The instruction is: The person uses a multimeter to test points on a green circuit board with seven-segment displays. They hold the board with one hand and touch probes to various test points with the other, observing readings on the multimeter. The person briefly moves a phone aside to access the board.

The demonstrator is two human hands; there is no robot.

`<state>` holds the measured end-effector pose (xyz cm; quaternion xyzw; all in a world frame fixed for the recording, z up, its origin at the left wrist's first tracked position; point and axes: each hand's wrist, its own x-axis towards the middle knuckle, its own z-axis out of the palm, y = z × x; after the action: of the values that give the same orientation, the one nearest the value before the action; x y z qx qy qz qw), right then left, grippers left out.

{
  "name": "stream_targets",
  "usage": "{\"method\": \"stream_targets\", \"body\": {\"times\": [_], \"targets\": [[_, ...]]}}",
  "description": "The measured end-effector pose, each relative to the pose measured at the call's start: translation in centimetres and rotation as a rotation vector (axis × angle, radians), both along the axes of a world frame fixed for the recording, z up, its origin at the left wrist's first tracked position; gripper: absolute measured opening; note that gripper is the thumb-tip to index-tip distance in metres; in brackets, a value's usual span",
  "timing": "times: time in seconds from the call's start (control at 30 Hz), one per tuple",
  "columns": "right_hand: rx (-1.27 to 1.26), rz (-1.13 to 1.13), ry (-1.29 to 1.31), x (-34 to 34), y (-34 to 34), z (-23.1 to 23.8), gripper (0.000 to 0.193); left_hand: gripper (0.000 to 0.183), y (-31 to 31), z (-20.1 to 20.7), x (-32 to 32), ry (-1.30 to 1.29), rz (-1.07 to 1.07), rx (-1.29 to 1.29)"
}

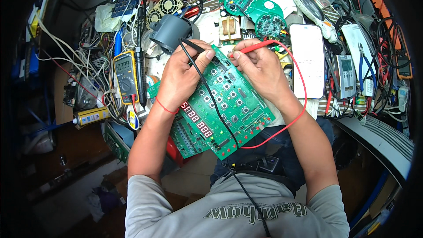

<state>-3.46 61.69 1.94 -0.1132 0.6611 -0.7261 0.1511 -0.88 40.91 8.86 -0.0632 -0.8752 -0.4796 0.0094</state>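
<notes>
A green circuit board (246, 91) with round push buttons and a row of red digit displays (197, 119) lies tilted in front of me. My left hand (187, 64) is closed around a black test probe (194, 45), its tip at the board's upper edge. My right hand (261, 65) pinches a red test probe (252, 46) by the same edge; whether either tip touches metal I cannot tell. Red and black leads loop down across the board. A second green board (185, 137) sticks out beneath it. The yellow multimeter (126, 76) at left shows a reading.
Behind my hands stand a grey cup-shaped part (169, 33), a small transformer (229, 28) and round green boards (270, 25). A white phone (306, 61) lies at right, near blue-handled pliers (366, 68) and a grey meter (346, 76). Tangled cables (90, 57) crowd the left.
</notes>
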Motion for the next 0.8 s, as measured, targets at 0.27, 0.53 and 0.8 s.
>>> {"method": "stream_targets", "body": {"times": [0.27,0.53,0.8], "targets": [[0.009,-0.003,-0.002,0.09,0.01,0.23,0.019,0.019,0.01,0.32,-0.03,-0.01,-0.004,-0.028],[-0.041,-0.055,-0.042,0.2,-0.2,0.25,0.021,0.021,-0.02,-0.06,-0.08,0.008,-0.007,-0.028],[-0.076,-0.059,-0.023,0.34,-0.25,-0.05,0.02,0.017,-0.14,-0.51,-0.06,0.035,-0.008,-0.013]]}}
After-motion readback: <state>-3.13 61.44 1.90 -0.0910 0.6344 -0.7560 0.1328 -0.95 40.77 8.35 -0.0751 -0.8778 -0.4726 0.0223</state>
